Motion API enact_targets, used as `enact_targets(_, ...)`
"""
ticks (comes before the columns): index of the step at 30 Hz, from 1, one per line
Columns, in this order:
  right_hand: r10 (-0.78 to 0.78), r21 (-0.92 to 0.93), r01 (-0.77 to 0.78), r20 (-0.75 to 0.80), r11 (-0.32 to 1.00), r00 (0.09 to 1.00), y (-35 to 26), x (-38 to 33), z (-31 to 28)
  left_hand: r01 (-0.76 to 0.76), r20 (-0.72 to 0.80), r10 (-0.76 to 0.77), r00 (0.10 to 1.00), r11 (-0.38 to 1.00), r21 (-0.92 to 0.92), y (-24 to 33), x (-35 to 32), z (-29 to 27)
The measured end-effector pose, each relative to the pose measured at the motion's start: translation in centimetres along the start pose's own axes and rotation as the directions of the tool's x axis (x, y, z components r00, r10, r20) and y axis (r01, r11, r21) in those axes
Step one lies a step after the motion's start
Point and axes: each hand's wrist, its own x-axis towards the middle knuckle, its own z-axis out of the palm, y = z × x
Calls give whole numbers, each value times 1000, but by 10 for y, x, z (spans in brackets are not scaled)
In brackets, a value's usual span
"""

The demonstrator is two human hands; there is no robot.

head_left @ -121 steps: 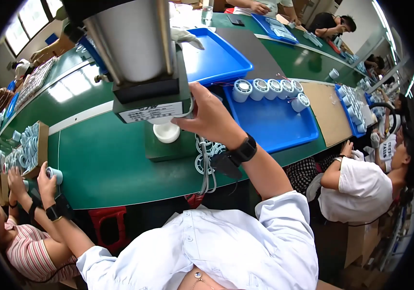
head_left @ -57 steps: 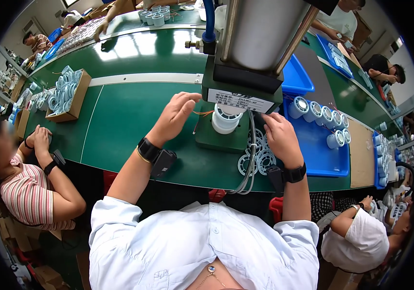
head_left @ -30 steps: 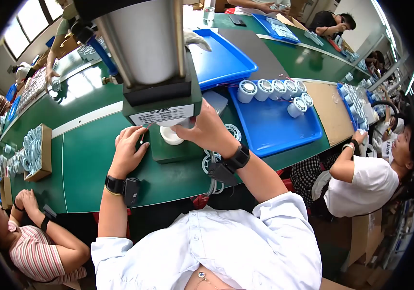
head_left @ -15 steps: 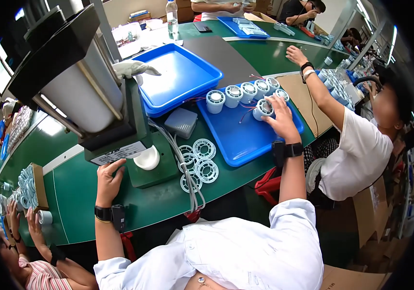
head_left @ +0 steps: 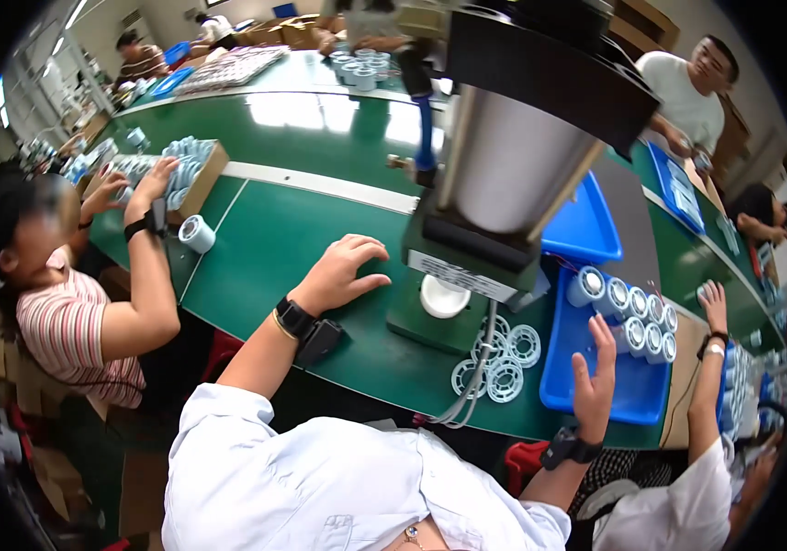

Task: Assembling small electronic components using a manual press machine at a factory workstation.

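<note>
Factory assy line: long green workbench, press machine, seated workers.

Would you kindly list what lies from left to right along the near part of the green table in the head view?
Left hand flat on the table → round white part on the press base → flat white toothed rings → blue plastic tray → right hand at the tray's near part.
</note>
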Motion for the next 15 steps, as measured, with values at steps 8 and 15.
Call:
enact_targets(8,-6,64,-5,160,998,987,3,-8,30,636,-439,-474,763,433,639,-98,-55,-140)
enact_targets(15,41,97,-51,105,994,994,1,-1,34,692,-230,-653,722,673,261,-122,-105,-166)
